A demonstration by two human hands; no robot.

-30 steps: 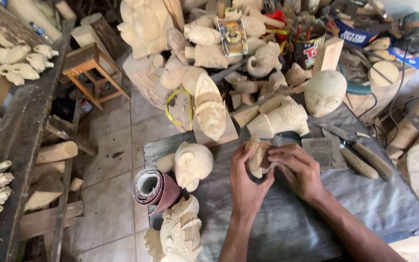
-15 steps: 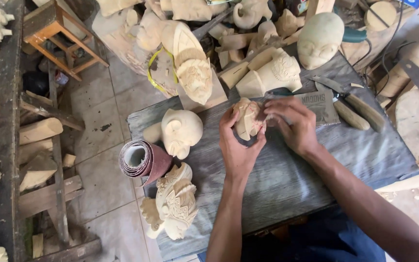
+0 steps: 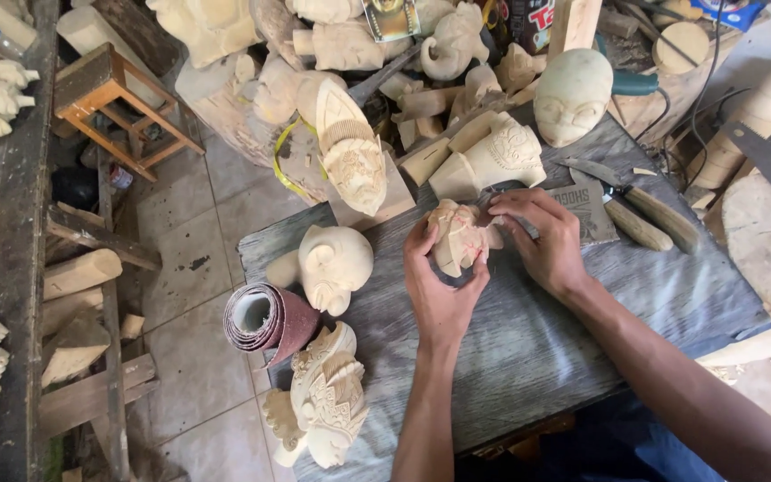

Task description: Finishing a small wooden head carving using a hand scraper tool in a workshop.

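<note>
Head view, looking down: a grey-covered workbench [image 3: 528,357] fills the middle, with a heap of pale wooden carvings [image 3: 359,71] crowding its far edge. On the bench lie a smooth round head [image 3: 571,96], a snouted figure [image 3: 332,266], an ornate crested mask [image 3: 325,406], a roll of reddish sandpaper [image 3: 265,319] and two wooden-handled chisels [image 3: 640,214].

Smallest of all, the small carved figure [image 3: 459,236] sits near the bench's far middle, between both hands. The left hand [image 3: 439,286] cups it from below, fingers curled closed around its base. The right hand [image 3: 542,241] presses on its upper right side, fingers narrowed as if pinching something thin; whether they hold a scrap of abrasive I cannot tell.

To work the surface well, the left grip should likely stay firm and low while the right makes short, light strokes following the carved ridges, so fine detail isn't flattened.

Compared with half a second ago, the hands and figure sit in nearly the same pose; mainly the camera has shifted slightly.
</note>
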